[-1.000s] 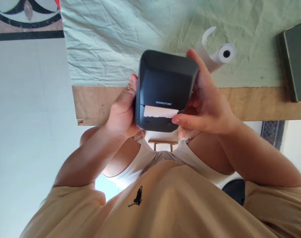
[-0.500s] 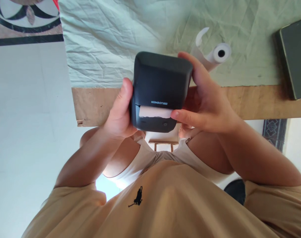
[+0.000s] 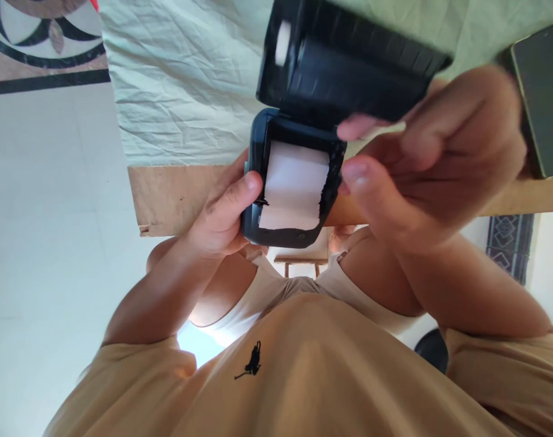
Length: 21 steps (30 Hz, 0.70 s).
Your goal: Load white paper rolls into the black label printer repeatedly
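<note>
- Around the hands, a wrinkled pale green cloth (image 3: pixel 176 91) covers the far part of a brown board (image 3: pixel 171 194), whose bare near strip shows at 9 o'clock of the printer.
- At 3 o'clock of the raised lid, a dark flat device (image 3: pixel 542 103) lies on the cloth at the frame's right edge, partly hidden by the right hand.
- At 10 o'clock, a floor pattern of dark curved bands (image 3: pixel 39 42) shows beyond the cloth; pale floor fills the left side.
- At 6 o'clock, the person's tan shirt (image 3: pixel 303 376) fills the lower frame, with a small black figure (image 3: pixel 250 360) printed on it.
- The lid and the right hand together block the cloth behind them.
- No lettering can be read on the printer in this view; the lid is blurred.
- A dark label printer (image 3: pixel 258 176) sits at the centre, held above the board's near edge, its lid (image 3: pixel 349 67) swung up toward 12 o'clock.
- White paper (image 3: pixel 294 188) lies in the open compartment, reaching to its near lip.
- The left hand (image 3: pixel 221 212) grasps the printer's body from 9 o'clock, thumb pressed on the left rim, fingers curled underneath and out of sight.
- The right hand (image 3: pixel 431 158) is half curled at 3 o'clock, fingertips against the lid's underside, thumb just beside the body's right rim; whether it grips the lid firmly cannot be told.
</note>
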Available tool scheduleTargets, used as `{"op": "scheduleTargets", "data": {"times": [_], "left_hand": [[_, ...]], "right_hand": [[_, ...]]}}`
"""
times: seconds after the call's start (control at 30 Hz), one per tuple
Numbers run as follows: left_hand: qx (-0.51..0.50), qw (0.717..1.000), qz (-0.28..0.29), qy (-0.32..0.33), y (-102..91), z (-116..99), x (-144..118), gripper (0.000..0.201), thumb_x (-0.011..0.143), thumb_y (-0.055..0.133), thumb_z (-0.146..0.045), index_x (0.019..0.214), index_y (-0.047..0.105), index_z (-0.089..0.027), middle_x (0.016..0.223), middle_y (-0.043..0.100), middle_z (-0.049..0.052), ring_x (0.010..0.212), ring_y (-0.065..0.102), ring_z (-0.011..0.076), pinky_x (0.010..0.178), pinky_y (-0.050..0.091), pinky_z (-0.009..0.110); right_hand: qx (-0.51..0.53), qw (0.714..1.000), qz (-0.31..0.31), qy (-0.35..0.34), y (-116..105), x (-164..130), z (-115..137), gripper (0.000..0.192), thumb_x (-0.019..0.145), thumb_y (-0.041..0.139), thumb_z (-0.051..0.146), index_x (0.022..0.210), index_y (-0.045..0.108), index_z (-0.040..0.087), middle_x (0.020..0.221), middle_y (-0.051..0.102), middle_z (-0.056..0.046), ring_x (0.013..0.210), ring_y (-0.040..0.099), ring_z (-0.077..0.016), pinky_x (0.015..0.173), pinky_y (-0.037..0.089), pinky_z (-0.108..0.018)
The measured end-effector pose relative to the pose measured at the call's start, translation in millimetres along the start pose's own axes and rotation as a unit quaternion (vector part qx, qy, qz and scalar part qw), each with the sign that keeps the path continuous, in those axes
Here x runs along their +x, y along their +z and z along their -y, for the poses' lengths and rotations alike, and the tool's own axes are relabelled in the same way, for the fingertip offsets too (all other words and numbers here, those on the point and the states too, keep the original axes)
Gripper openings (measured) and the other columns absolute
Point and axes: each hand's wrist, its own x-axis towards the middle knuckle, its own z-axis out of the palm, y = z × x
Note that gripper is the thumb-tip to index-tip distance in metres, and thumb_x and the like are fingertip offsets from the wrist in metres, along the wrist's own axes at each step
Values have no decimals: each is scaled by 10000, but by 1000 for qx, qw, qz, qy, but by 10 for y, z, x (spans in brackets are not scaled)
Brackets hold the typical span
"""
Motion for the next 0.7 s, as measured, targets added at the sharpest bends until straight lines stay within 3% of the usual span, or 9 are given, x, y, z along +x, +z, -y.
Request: {"op": "scheduleTargets", "data": {"times": [0.07,0.13,0.23,0.4,0.57,0.7], "left_hand": [[13,998,18,59,-3,53,30,647,782,685,-698,1208,673,-211,1054,755,98,1283,616,378,943,587,423],[17,994,36,103,-27,104,56,621,784,651,-721,1151,702,-222,1003,758,104,1248,640,383,884,594,428],[18,993,47,104,-65,106,49,557,802,656,-676,1122,715,-225,948,755,106,1148,692,377,740,584,392],[62,995,50,52,-57,-14,-25,493,831,718,-603,1146,692,-225,1080,755,80,1113,714,298,605,516,265],[77,995,48,47,-21,-29,-42,541,844,704,-585,1206,681,-184,1127,757,109,1132,720,327,648,556,275],[47,997,37,40,-8,-27,-50,577,895,676,-534,1298,643,-123,1131,759,130,1296,656,382,919,616,385]], "right_hand": [[-55,993,-45,-90,38,46,-2,411,896,661,329,661,343,219,644,486,14,920,731,-183,799,620,-388],[-157,980,-36,-117,66,52,10,343,893,645,244,664,393,215,656,591,28,802,725,-166,602,513,-323],[-278,955,-18,-104,82,-4,53,230,882,655,211,706,508,227,669,673,48,625,654,-136,512,391,-294],[-362,929,45,-55,51,-61,129,146,929,611,362,836,621,249,709,705,46,547,554,-119,505,270,-291],[-365,925,102,-29,17,16,175,149,864,670,400,898,631,260,662,643,37,536,475,-107,505,196,-284],[-214,964,139,70,-70,31,254,167,801,734,320,846,586,255,679,644,71,525,455,-72,529,282,-281]]}}
